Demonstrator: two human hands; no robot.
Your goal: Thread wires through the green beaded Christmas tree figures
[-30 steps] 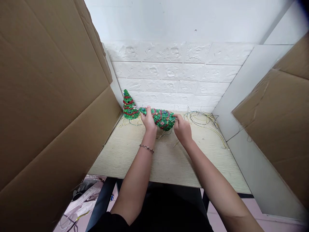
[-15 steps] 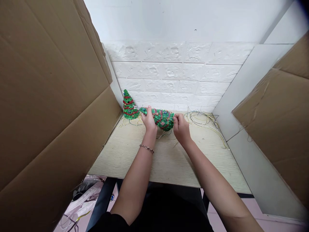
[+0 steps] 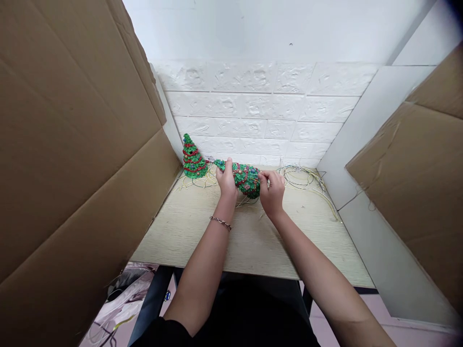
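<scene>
A green beaded Christmas tree (image 3: 249,179) with red garlands lies on its side above the table, its tip to the left and its wide base to the right. My left hand (image 3: 227,179) is wrapped round its narrower part, thumb on top. At the base, my right hand (image 3: 272,189) has its fingers pinched together; whatever is between them is too small to make out, though thin wires run close by. A second green decorated tree (image 3: 194,158) stands upright at the table's back left corner.
Loose coils of yellow and white wire (image 3: 302,177) lie at the back right of the table (image 3: 249,246). Cardboard panels rise at the left (image 3: 79,144) and right (image 3: 408,164). A white brick-patterned wall (image 3: 260,103) closes the back.
The held tree and my left hand have shifted slightly right. My right hand has turned a little, its fingertips now against the tree's base edge.
</scene>
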